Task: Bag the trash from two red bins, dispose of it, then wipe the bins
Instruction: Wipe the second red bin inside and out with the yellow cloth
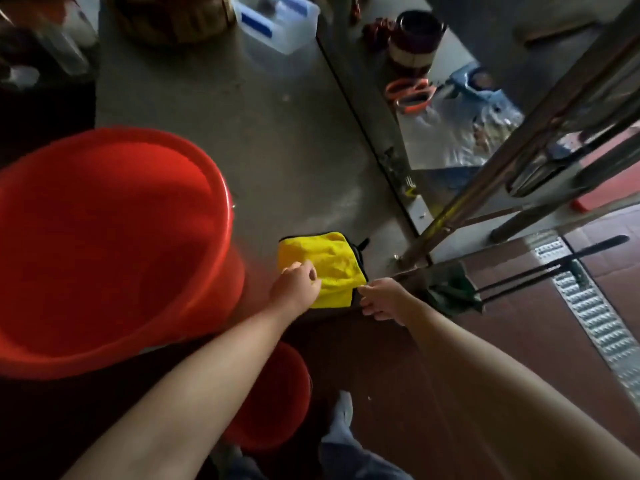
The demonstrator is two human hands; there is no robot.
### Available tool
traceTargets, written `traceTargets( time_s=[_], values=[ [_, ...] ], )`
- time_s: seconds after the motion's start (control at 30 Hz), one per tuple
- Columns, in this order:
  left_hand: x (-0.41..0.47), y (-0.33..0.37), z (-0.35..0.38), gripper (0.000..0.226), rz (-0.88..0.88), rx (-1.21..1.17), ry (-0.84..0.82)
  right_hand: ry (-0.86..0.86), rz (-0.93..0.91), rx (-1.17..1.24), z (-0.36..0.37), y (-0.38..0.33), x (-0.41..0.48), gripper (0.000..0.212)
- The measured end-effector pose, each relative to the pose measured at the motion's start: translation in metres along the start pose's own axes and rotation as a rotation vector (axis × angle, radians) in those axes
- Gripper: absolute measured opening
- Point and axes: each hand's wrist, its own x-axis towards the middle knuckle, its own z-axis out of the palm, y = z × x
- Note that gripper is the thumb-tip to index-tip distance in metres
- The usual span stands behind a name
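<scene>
On the grey table [277, 150], near its near edge, lies a yellow cloth [329, 258] with a thin black border. Part of it hangs over the edge. The left hand [298, 282] sits on the near left part of the cloth, with its fingers curled round a bit of it. The right hand [381, 299] is at the near right corner of the cloth. Its fingers are bent and the tips touch the corner, but I cannot tell if they pinch it.

A big red bin [104, 244] stands on the table to the left of the cloth, close to it but not touching. A small red bin [277, 393] stands on the floor below, near the person's grey shoe [343, 410].

Far off on the table there is a clear box [277, 26]. Orange scissors [412, 93] lie far to the right. A metal drain grate [595, 313] runs along the brown floor on the right.
</scene>
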Motion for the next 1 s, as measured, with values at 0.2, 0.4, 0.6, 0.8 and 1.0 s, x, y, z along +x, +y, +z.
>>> traceTargets(
  time_s=[0.2,0.4,0.6,0.8,1.0],
  values=[
    [0.002,-0.029,0.043,0.037,0.170,0.238,0.067,0.031,0.083,0.170,0.034,0.030,0.041,0.010],
    [-0.001,-0.045,0.043,0.026,0.293,0.349,0.143,0.003,0.106,0.581,0.070,0.043,0.058,0.011],
    [-0.006,-0.054,0.020,0.016,0.416,0.459,0.125,0.036,0.078,0.817,0.061,0.046,0.054,0.008],
    [-0.018,-0.060,0.009,0.020,0.429,0.475,0.050,0.033,0.040,0.825,0.043,0.044,0.045,0.018],
    [-0.025,-0.064,0.024,0.032,0.348,0.457,-0.031,0.007,-0.021,0.729,0.050,0.034,0.050,0.057]
  ],
)
